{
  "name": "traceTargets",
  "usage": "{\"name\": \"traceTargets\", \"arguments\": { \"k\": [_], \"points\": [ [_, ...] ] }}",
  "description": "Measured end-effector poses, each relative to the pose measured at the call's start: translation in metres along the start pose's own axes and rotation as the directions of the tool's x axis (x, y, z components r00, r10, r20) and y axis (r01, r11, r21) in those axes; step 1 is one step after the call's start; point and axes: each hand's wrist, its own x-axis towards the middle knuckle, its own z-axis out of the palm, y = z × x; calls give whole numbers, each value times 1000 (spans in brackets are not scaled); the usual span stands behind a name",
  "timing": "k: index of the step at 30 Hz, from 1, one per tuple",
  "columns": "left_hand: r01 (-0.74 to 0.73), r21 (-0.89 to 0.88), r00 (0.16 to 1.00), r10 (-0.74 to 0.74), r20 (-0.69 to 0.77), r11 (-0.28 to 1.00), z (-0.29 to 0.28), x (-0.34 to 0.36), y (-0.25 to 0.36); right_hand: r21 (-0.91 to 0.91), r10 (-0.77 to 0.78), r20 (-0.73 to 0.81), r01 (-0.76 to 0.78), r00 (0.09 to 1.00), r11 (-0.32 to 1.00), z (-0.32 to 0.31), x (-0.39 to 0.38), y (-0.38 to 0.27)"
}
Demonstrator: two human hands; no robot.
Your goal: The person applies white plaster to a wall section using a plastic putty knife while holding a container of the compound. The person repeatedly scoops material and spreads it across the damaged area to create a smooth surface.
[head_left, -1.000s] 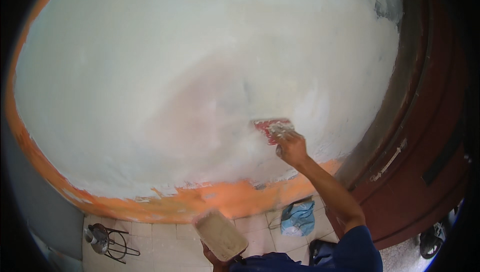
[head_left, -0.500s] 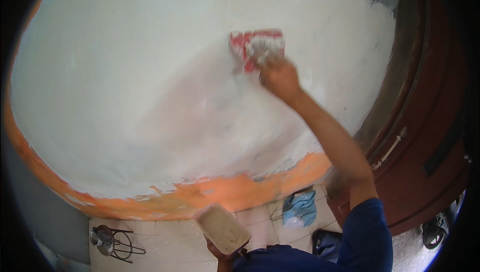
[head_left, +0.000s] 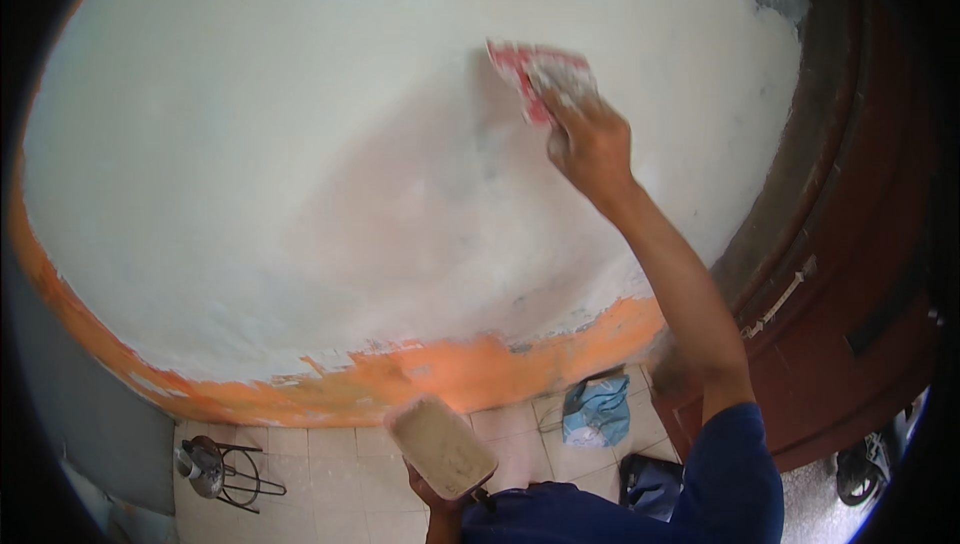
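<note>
My right hand (head_left: 590, 144) grips a red, putty-smeared scraper (head_left: 510, 54) against the upper middle of a wall (head_left: 260, 94) coated in pale white filler, with orange paint showing along its lower and left edges. A soft shadow falls to the left of the blade. Low in the view, my left hand (head_left: 425, 489) holds a rectangular container (head_left: 440, 444) of smooth beige paste close to my body, its fingers partly hidden by the container.
A dark red door (head_left: 850, 244) stands at the right. On the tiled floor (head_left: 340, 474) are a round stool (head_left: 208, 469) with a metal pot on it, a crumpled blue bag (head_left: 595, 414) and a dark item (head_left: 650, 484). Part of a wheel (head_left: 860, 474) shows beyond the door.
My right hand has swept the scraper up the wall from low on the right, then shifted slightly rightward and tilted it. My left hand with the container has stayed nearly in place.
</note>
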Motion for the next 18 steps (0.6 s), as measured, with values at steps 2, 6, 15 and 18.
{"name": "traceTargets", "arguments": {
  "k": [2,6,15,18],
  "points": [
    [-73,251,995,53,83,965,-9,3,-5,-20,7,25,-7,1000,1000,20,16,5],
    [18,55,1000,-18,4,998,-26,6,-3,-33,78,294,-71,953,997,61,-35,-21],
    [32,123,995,-43,86,992,3,-16,15,-36,74,551,-65,831,997,67,-188,-108],
    [59,111,997,-64,42,992,-5,-13,17,60,189,677,-310,711,949,43,-209,-130]
  ]
}}
